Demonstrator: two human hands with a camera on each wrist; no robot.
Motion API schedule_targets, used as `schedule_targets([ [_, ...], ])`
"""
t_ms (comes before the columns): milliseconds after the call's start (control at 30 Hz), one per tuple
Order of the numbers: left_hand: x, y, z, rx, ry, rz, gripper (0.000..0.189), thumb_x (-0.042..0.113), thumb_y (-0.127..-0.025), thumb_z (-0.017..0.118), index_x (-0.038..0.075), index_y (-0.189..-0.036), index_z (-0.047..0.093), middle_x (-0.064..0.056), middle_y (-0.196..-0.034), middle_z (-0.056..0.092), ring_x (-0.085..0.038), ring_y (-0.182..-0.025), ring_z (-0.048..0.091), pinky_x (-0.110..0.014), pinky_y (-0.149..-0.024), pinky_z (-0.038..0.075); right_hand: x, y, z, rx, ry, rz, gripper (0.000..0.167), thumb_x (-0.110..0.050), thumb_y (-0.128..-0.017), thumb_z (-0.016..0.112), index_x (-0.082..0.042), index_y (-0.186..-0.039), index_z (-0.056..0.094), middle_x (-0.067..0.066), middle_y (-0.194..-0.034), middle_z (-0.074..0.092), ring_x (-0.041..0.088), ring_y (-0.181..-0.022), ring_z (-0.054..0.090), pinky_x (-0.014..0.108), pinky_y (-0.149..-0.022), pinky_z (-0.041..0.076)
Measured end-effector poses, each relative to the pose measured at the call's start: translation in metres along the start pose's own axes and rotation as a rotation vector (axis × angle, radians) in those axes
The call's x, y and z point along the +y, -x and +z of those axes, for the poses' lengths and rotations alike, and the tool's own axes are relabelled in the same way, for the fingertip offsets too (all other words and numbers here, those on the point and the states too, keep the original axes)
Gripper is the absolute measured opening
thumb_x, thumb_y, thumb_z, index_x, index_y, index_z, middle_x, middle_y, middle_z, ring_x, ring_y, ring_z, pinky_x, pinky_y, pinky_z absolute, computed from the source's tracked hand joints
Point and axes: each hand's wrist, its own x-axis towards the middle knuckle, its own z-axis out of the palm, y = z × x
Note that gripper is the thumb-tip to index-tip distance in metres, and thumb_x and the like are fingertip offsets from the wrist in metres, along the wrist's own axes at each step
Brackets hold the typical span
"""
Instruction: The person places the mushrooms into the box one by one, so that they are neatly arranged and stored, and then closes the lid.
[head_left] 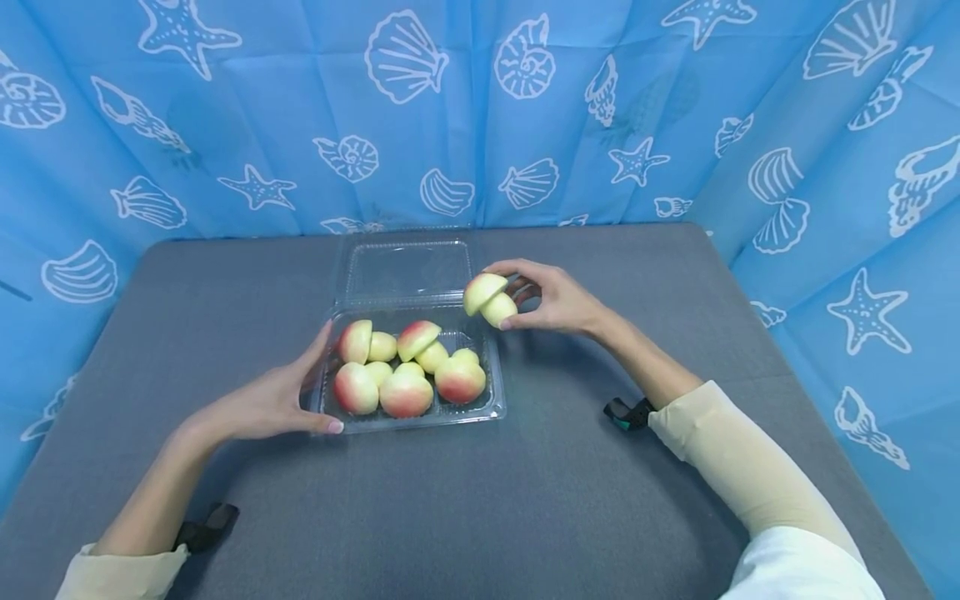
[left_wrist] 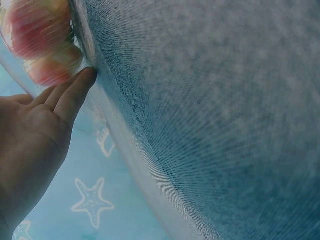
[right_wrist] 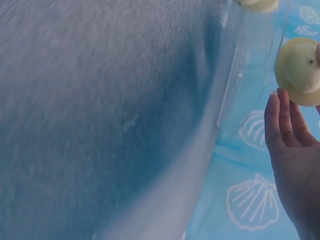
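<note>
In the head view my right hand (head_left: 551, 298) pinches a mushroom-shaped piece (head_left: 483, 293) with a pale yellow cap, red at its edge, and a rounded stem. It is held above the right edge of a clear plastic clamshell box (head_left: 420, 423). The right wrist view shows the underside of this mushroom (right_wrist: 297, 67) at the fingertips. Several similar mushrooms (head_left: 406, 395) with red-and-yellow caps lie inside the box. My left hand (head_left: 262, 404) spans the box's left side, thumb near the front corner. Its straight fingers (left_wrist: 75, 95) touch the clear wall in the left wrist view.
The box's transparent lid (head_left: 408, 271) lies folded back behind it, near the table's far edge. A grey cloth covers the table (head_left: 487, 508). Blue curtains (head_left: 465, 125) with white shell and starfish prints hang behind and at both sides. Black straps (head_left: 628, 414) sit at both wrists.
</note>
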Motion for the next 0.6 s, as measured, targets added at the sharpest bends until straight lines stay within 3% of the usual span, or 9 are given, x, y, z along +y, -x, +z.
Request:
schedule_targets([
  [300,-0.001,0.001,0.001,0.015,-0.022,0.009,0.131,0.040,-0.078,0.084,0.020,-0.157,-0.019,-0.020,-0.165,-0.006,-0.046,-0.146,0.017,-0.059,-0.111,0.029,-0.005,-0.012,0.014,-0.044,0.107,-0.036,0.069,-0.027,-0.076,0.087,-0.017,-0.137,0.058,-0.003,-0.124,0.063,0.019,-0.100,0.062,0.038,-0.084,0.054],
  [600,0.000,0.001,0.002,0.010,0.000,0.010,0.132,0.039,-0.078,0.085,0.019,-0.157,-0.019,-0.022,-0.164,-0.007,-0.048,-0.146,0.016,-0.059,-0.111,0.027,-0.009,-0.014,0.025,-0.046,0.171,-0.051,0.068,-0.032,-0.075,0.088,-0.015,-0.134,0.059,-0.002,-0.120,0.064,0.017,-0.095,0.061,0.036,-0.079,0.052],
])
